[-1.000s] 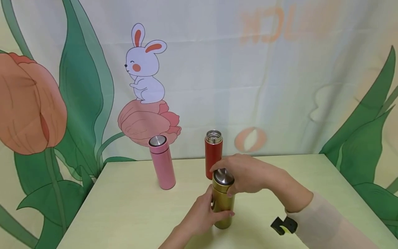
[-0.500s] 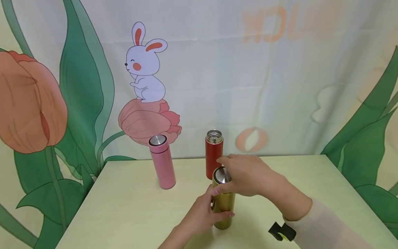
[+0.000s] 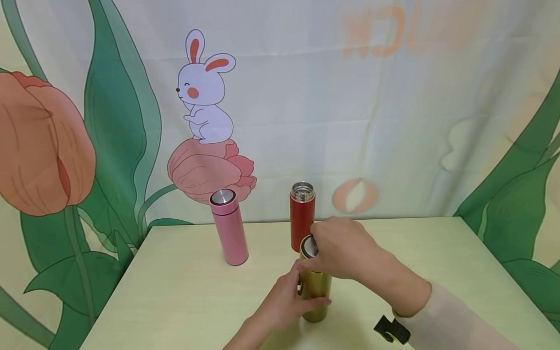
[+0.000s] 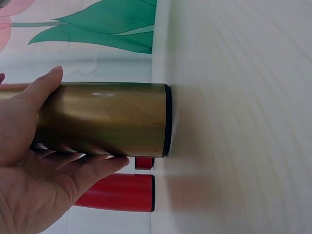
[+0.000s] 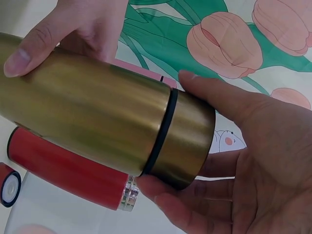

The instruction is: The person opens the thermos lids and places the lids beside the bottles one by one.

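Note:
A gold thermos bottle (image 3: 316, 287) stands upright on the table in the head view. My left hand (image 3: 285, 299) grips its body, the thumb on one side and the fingers on the other in the left wrist view. My right hand (image 3: 343, 250) holds the bottle's lid (image 5: 187, 139) between thumb and fingers. A black ring shows between lid and body in the right wrist view. Just behind stands a red thermos bottle (image 3: 302, 214), its steel mouth uncovered. The red cap (image 5: 9, 187) sits beside it, hidden in the head view.
A pink thermos bottle (image 3: 231, 233) with its lid on stands to the left, farther back. The pale table (image 3: 175, 301) ends at a printed curtain (image 3: 284, 97) with a rabbit and tulips. A black clip (image 3: 392, 330) is by the right sleeve.
My right hand has turned about the gold bottle's lid, its thumb coming round to the near left side. My left hand and the bottles keep their places.

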`<control>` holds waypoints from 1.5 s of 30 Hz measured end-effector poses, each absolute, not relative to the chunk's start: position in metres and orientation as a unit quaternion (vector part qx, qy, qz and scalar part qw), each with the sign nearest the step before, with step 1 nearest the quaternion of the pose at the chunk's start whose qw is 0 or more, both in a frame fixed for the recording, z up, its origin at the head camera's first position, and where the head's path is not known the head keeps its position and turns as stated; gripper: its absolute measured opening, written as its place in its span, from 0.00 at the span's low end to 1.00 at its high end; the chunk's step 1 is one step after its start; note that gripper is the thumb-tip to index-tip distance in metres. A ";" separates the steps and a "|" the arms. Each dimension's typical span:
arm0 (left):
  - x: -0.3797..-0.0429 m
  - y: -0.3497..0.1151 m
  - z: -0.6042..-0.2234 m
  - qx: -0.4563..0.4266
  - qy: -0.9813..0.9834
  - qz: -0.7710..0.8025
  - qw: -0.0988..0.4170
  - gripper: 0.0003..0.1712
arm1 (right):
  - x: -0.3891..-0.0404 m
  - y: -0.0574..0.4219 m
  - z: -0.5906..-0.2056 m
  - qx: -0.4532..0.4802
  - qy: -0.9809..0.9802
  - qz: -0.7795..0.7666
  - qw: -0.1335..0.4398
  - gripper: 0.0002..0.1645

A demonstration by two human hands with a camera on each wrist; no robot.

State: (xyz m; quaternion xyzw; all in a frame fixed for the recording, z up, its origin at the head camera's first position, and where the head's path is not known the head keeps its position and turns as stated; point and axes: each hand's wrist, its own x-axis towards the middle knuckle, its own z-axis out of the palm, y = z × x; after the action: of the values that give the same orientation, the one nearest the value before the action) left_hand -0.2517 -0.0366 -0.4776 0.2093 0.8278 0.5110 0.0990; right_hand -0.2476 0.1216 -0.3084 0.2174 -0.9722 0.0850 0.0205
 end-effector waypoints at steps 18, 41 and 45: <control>-0.253 -0.036 -0.476 0.206 0.825 0.514 0.111 0.40 | -0.248 0.121 -0.306 0.232 -0.970 0.067 0.016 0.26; -0.255 -0.037 -0.483 0.223 0.822 0.516 0.095 0.41 | -0.251 0.126 -0.300 0.291 -0.955 0.058 -0.011 0.23; -0.255 -0.037 -0.483 0.225 0.821 0.517 0.094 0.41 | -0.252 0.128 -0.300 0.295 -0.953 0.063 -0.022 0.22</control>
State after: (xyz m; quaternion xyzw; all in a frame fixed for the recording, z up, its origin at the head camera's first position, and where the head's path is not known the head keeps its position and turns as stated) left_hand -0.2546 -0.0374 -0.4828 0.2250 0.8206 0.5169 0.0941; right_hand -0.2521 0.1280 -0.2997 0.2948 -0.9532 0.0631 -0.0217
